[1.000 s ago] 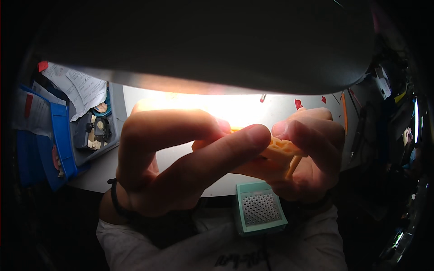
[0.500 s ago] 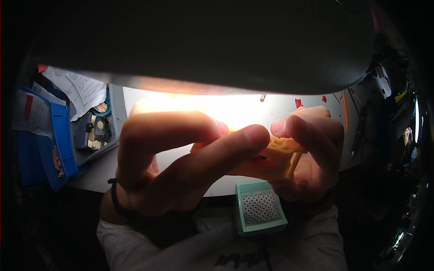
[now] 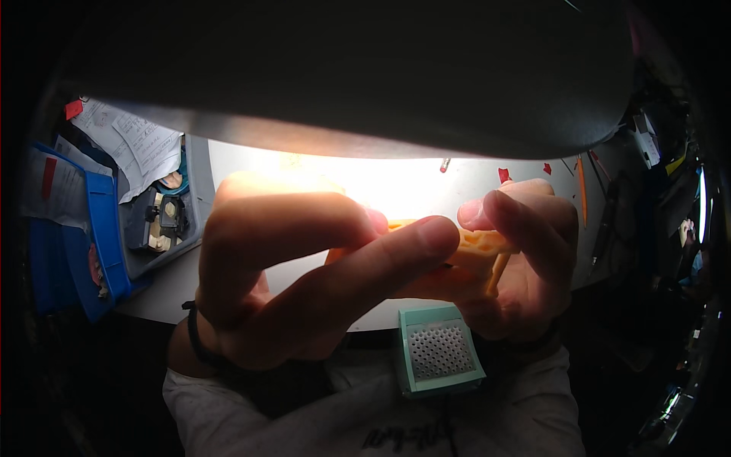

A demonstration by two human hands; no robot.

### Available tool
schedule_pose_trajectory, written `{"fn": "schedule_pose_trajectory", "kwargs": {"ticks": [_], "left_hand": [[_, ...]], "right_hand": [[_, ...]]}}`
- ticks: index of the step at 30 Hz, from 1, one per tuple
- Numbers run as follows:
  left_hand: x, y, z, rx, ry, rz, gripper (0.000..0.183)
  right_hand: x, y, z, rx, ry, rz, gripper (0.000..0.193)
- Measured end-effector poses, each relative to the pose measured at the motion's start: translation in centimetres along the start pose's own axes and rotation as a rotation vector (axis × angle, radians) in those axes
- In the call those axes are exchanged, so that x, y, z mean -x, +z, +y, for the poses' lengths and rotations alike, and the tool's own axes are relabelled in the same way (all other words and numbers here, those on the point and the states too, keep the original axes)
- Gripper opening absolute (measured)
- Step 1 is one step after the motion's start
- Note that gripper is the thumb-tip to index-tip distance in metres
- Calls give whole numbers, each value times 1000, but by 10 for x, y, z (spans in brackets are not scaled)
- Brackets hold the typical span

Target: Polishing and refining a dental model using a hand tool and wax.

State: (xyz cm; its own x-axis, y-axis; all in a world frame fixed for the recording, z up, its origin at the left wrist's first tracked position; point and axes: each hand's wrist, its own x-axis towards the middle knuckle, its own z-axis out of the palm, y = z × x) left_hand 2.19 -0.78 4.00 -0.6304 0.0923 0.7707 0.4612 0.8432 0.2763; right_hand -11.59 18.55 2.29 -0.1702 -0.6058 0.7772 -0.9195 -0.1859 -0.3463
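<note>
Between my two hands, above the front of the white table, is an orange dental model (image 3: 481, 242) with a honeycomb of open cells on its upper side. My left hand (image 3: 304, 266) pinches its left part between thumb and index finger, hiding much of it. On the right end, the curled fingers and thumb of my right hand (image 3: 533, 244) close round the piece. A thin orange post (image 3: 498, 273) stands below the cells next to my right fingers. Fingers cover the rest of the shape.
A dark lamp hood (image 3: 365, 84) hangs low over the bright white table (image 3: 251, 293). To the left stand a grey bin (image 3: 199, 171) with models and papers, and a blue tray (image 3: 106, 236). A green box with a perforated plate (image 3: 440, 352) sits near my lap. An orange pencil (image 3: 583, 190) lies right.
Both hands keep their hold and have shifted very slightly to the right with the model. A little more of its left part shows between my left thumb and index finger.
</note>
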Motion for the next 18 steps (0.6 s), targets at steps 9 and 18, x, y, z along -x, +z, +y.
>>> {"fn": "schedule_pose_trajectory", "kwargs": {"ticks": [9, 18], "left_hand": [[1, -1, 2, -28, -22, -23, 39], [1, 0, 0, -57, 2, -5, 37]], "right_hand": [[-2, -2, 3, -18, -34, -7, 62], [-1, -1, 2, -28, -2, -11, 62]]}}
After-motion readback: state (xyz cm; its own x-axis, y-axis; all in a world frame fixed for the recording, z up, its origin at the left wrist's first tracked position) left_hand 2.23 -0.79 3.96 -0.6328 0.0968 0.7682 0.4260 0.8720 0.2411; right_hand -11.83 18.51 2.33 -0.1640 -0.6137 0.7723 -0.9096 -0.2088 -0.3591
